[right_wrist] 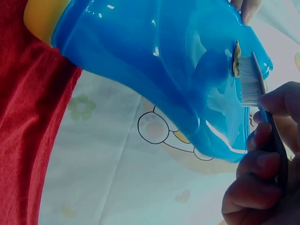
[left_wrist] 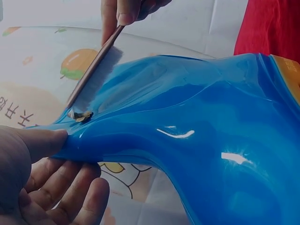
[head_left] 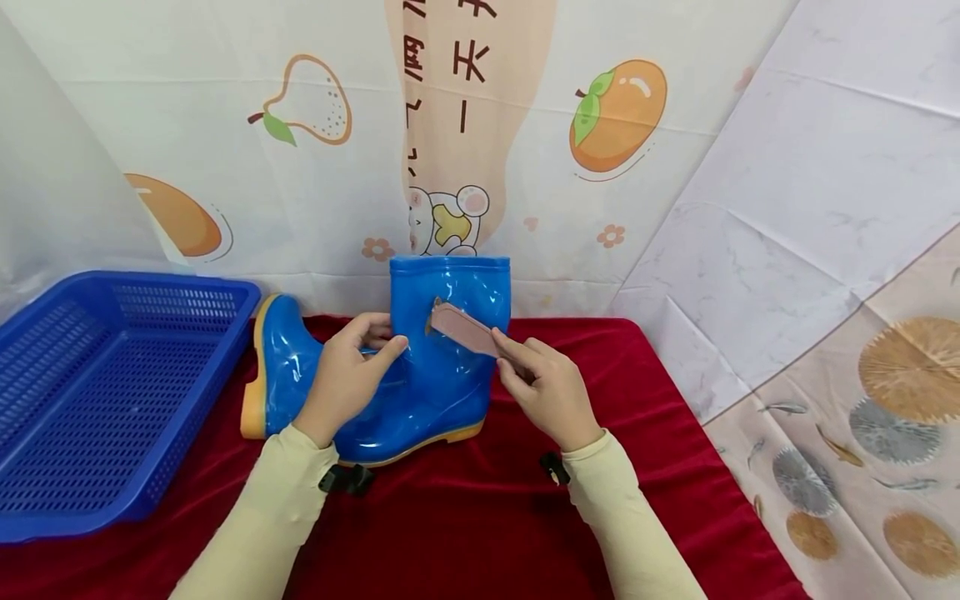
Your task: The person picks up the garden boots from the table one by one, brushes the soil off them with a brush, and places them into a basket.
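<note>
A glossy blue rain boot [head_left: 450, 383] with a yellow sole stands upright on the red cloth, toe to the left. My left hand [head_left: 347, 368] holds the edge of its shaft, thumb [left_wrist: 44, 143] on the near face and fingers behind. In my right hand [head_left: 553, 390] is a scrub brush [head_left: 465, 329] with a pinkish-brown back, gripped by its handle. Its pale bristles [right_wrist: 250, 82] touch the shaft beside a brownish dirt patch [right_wrist: 236, 58]. Behind my left hand a second blue rain boot [head_left: 287, 358] lies on its side, sole facing left.
To the left sits a blue perforated plastic basket [head_left: 198, 408]. Red cloth [head_left: 450, 533] covers the table, whose right edge slants away. Close behind the boots hangs a white printed curtain [head_left: 525, 167].
</note>
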Available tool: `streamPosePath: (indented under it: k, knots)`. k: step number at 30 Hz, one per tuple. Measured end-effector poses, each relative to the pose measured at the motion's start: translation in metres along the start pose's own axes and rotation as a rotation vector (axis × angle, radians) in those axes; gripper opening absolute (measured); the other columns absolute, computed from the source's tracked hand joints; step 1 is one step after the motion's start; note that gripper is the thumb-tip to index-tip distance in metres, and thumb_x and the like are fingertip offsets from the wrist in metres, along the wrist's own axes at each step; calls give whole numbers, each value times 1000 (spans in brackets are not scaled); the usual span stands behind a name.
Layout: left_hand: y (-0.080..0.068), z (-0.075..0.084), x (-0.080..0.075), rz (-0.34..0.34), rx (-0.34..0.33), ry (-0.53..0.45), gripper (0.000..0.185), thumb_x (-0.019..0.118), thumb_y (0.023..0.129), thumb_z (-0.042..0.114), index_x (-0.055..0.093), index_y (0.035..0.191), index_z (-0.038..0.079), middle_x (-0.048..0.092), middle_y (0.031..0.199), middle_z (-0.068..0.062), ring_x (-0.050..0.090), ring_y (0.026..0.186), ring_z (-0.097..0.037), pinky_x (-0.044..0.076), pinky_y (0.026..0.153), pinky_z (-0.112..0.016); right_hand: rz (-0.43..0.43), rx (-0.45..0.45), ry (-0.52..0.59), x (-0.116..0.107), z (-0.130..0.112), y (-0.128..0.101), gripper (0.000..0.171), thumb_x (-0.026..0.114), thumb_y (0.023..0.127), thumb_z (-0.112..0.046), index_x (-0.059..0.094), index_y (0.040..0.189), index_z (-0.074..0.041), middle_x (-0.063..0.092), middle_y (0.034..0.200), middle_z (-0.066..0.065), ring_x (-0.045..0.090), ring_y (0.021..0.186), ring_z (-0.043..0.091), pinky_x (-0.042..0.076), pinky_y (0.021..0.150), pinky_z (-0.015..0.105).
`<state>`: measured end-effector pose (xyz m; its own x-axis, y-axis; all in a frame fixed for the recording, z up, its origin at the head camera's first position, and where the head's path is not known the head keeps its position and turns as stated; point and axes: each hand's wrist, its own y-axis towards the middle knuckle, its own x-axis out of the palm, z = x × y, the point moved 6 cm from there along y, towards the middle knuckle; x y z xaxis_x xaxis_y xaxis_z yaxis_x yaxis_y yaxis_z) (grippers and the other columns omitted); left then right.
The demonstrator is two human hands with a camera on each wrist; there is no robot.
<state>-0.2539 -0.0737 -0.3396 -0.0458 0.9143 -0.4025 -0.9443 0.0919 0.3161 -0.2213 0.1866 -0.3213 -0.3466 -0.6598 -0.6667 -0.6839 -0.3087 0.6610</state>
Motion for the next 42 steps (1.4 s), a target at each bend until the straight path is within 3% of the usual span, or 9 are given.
streamPosePath:
  k: [4, 12, 22, 32, 36, 42]
  knots:
    - [0, -2, -1, 9, -9, 2, 42, 66, 103, 31, 60, 137, 7, 69, 121, -11, 67, 106, -26, 59, 92, -50, 21, -21, 8, -1, 0, 0, 46, 75, 92, -6, 69, 136, -15, 46, 68, -5, 38, 60, 5, 35, 48, 21]
    - [-2, 3, 5, -29, 0, -2, 44, 69, 101, 31, 60, 137, 7, 69, 122, -11, 66, 109, -26, 59, 92, -49, 63, -162, 65, -1, -10, -2, 49, 75, 92, -4, 66, 139, -12, 53, 76, -2, 37, 60, 5, 33, 48, 18]
    - [0, 2, 5, -13, 4, 12, 41, 68, 102, 30, 60, 135, 6, 69, 121, -11, 65, 108, -26, 59, 91, -50, -26, -14, -29, 4, 0, -3, 47, 75, 95, -11, 66, 140, -18, 47, 72, -4, 37, 61, 5, 36, 49, 21]
    - [2, -2, 2, -3, -11, 23, 41, 65, 103, 30, 60, 136, 6, 69, 120, -12, 66, 105, -27, 60, 90, -50, -121, 67, 11, 5, 4, -2, 43, 74, 97, -14, 67, 139, -21, 46, 71, -8, 41, 61, 7, 37, 51, 24]
    - [1, -3, 2, -2, -10, 18, 41, 65, 104, 32, 60, 136, 7, 69, 121, -11, 66, 105, -26, 60, 90, -50, -133, 51, 26, 5, 3, -2, 44, 73, 97, -14, 66, 140, -20, 46, 71, -8, 41, 62, 7, 37, 52, 23]
    - [-1, 1, 5, -24, 11, 2, 40, 65, 103, 31, 59, 136, 8, 68, 120, -10, 64, 107, -24, 58, 90, -46, -25, -49, 55, 0, -5, -1, 46, 74, 96, -11, 65, 141, -15, 46, 73, -5, 39, 63, 6, 36, 52, 22]
